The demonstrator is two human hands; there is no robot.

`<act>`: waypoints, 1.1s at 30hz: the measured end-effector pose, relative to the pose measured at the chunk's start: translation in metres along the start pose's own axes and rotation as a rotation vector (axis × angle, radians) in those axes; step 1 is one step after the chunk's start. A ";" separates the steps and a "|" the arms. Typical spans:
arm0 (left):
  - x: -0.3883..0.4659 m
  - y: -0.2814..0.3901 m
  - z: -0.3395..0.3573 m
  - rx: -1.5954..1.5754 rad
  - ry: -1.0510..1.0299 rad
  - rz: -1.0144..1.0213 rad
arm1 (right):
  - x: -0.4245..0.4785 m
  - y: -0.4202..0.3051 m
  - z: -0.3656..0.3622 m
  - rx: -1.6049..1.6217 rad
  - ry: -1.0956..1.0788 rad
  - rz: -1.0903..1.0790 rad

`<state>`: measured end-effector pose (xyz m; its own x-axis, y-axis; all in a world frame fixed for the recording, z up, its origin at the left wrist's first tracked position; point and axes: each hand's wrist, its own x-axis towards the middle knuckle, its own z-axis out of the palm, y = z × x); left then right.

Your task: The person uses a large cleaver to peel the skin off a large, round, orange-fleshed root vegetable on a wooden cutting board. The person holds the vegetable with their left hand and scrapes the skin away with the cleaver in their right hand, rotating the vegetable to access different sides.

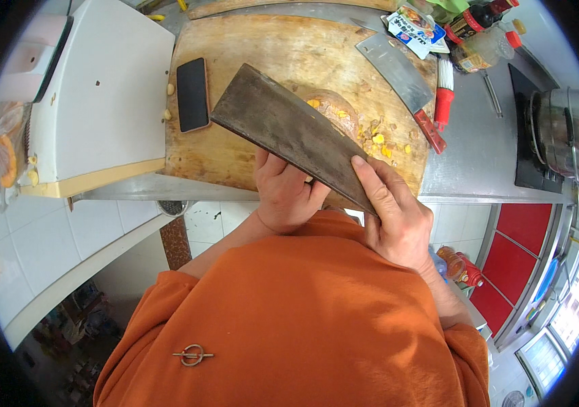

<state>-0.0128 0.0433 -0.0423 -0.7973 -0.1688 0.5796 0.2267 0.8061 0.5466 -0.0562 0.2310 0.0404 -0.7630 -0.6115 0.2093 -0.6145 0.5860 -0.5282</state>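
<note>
A dark, broad cleaver [289, 135] is tilted across the front of the wooden chopping board [269, 40]. My right hand [396, 213] grips its lower right end, thumb and fingers laid along the blade; any handle is hidden. Small yellow scraps cling to its upper edge. My left hand [289, 196] is at the near, lower edge, its fingertips hidden behind the blade, so I cannot tell what they hold. Beyond the blade, partly covered by it, is a round, brownish dish-like thing [338, 109] with yellow pieces. Chopped yellow pieces [381, 140] lie scattered on the board beside it.
A smartphone [193, 95] lies on the board's left. A second cleaver [396, 71] with a red handle lies at the right, near a red basting brush [444, 96]. Sauce bottles [478, 48] and packets [414, 28] sit behind. A steel pot [564, 135] stands farther right.
</note>
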 end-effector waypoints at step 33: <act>0.001 0.016 0.006 0.058 0.027 0.099 | -0.006 0.017 -0.015 -0.012 0.064 -0.062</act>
<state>-0.0134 0.0592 -0.0360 -0.7569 -0.1013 0.6456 0.2701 0.8511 0.4502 -0.0647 0.2526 0.0423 -0.7345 -0.6118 0.2936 -0.6629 0.5547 -0.5028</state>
